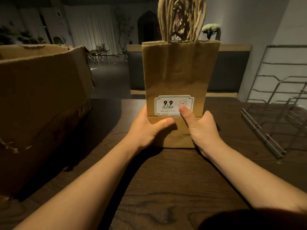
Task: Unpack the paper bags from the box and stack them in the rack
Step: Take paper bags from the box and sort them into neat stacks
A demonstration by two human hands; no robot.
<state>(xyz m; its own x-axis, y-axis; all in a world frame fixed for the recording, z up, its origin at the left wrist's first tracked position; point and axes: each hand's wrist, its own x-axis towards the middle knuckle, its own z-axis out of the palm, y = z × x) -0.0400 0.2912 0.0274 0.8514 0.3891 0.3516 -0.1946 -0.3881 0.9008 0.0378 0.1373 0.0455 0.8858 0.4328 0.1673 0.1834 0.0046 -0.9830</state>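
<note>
A bundle of flat brown paper bags (177, 75) stands upright on its bottom edge on the dark wooden table (166, 180), twisted paper handles pointing up. The front bag carries a white label reading 9.9. My left hand (147, 130) grips the bundle's lower left side, thumb across the folded base. My right hand (201, 128) grips the lower right side, thumb pressed on the label. The big cardboard box (41, 103) stands open at the left. A metal wire rack (279, 110) sits at the right, apart from the bags.
Beyond the table's far edge stands a dark bench back with a wooden frame (232, 73). A white flower (211, 29) sits behind it. The room behind is dim, with folding chairs and plants far off.
</note>
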